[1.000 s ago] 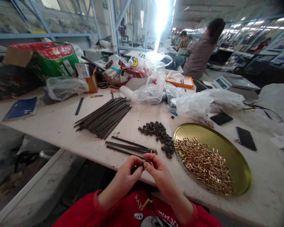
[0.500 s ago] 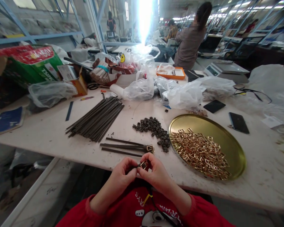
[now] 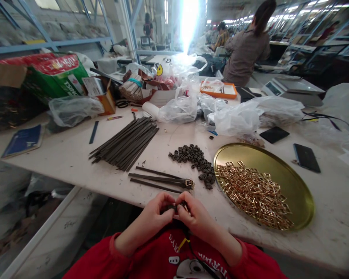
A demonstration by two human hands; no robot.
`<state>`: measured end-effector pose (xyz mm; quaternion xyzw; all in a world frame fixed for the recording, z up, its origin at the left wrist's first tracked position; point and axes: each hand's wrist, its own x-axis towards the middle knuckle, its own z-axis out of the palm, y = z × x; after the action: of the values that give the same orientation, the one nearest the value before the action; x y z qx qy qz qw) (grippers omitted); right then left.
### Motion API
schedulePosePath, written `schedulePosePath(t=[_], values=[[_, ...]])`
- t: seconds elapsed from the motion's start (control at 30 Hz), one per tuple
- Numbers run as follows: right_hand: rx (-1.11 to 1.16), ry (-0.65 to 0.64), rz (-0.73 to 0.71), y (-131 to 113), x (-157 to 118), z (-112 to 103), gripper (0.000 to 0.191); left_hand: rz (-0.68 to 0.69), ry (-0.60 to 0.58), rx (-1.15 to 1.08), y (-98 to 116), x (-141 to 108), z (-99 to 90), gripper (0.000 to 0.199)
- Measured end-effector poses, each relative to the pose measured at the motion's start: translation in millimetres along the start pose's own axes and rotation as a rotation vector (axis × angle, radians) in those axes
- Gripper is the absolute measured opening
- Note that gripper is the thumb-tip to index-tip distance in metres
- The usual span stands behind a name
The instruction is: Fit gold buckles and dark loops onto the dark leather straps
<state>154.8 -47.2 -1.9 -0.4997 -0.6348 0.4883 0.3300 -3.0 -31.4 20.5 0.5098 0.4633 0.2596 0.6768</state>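
Observation:
My left hand (image 3: pixel 159 211) and my right hand (image 3: pixel 193 213) meet at the table's front edge, fingers pinched together. Between them is a dark strap with a gold buckle, mostly covered by the fingers; the buckle shows at my right fingertips. Just beyond lie a few dark straps (image 3: pixel 154 179), with a gold buckle (image 3: pixel 189 182) at their right end. Small dark loops (image 3: pixel 192 157) are heaped behind them. To the right, a round gold tray (image 3: pixel 296 182) holds a pile of gold buckles (image 3: pixel 253 193). A bundle of dark straps (image 3: pixel 125 143) lies at the left.
Plastic bags (image 3: pixel 235 116) and an orange box (image 3: pixel 231 91) stand at the back. A phone (image 3: pixel 306 157) and a black flat item (image 3: pixel 274 134) lie at the right. A blue booklet (image 3: pixel 23 140) is at the far left. A person (image 3: pixel 246 52) stands beyond the table.
The view has shifted, so the table's contents appear farther right. My hands remain together, and the buckle between them is now more covered by my fingers.

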Motion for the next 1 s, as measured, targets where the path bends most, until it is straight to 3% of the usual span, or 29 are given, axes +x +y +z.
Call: schedulePosePath(t=[0.13, 0.27, 0.47, 0.7, 1.0], values=[[0.105, 0.061, 0.033, 3, -3, 0, 0.011, -0.092, -0.105, -0.044, 1, -1, -8.3, 0.028], [0.25, 0.042, 0.097, 2, -6, 5, 0.015, -0.153, -0.081, -0.148, -7, -1, -10.0, 0.028], [0.671, -0.024, 0.326, 0, -3, 14, 0.023, -0.112, -0.057, -0.313, -14, -4, -5.8, 0.027], [0.068, -0.069, 0.027, 4, -16, 2, 0.023, -0.211, -0.06, -0.295, -5, -8, -1.8, 0.021], [0.218, -0.216, 0.136, 7, -17, -8, 0.036, -0.192, -0.208, -0.292, 0, -11, -6.0, 0.024]])
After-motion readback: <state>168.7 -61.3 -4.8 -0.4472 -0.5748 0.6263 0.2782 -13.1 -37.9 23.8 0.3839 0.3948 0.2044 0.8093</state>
